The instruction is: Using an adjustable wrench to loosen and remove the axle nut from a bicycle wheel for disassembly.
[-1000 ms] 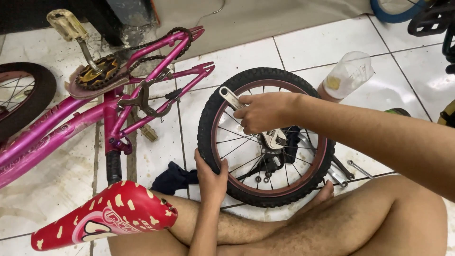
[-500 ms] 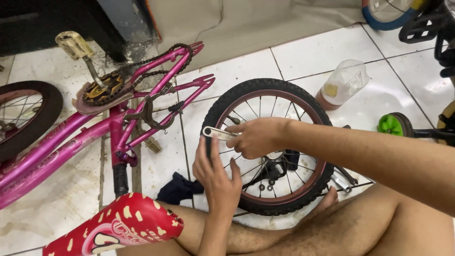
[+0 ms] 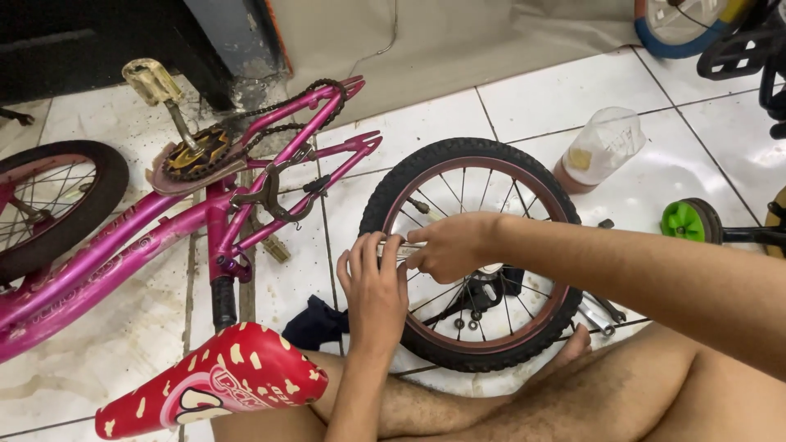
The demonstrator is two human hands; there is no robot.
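The one camera sits on my head, looking steeply down and close at my crossed legs and the tiled floor (image 3: 671, 176); frame centre holds the wheel (image 3: 471, 254), upper left the pink bicycle frame (image 3: 164, 229).

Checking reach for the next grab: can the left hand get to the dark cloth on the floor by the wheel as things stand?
Probably yes. The left hand is at the wheel rim, and the dark cloth lies just below and beside it on the tiles, uncovered. Only the red saddle sits close, not over it.
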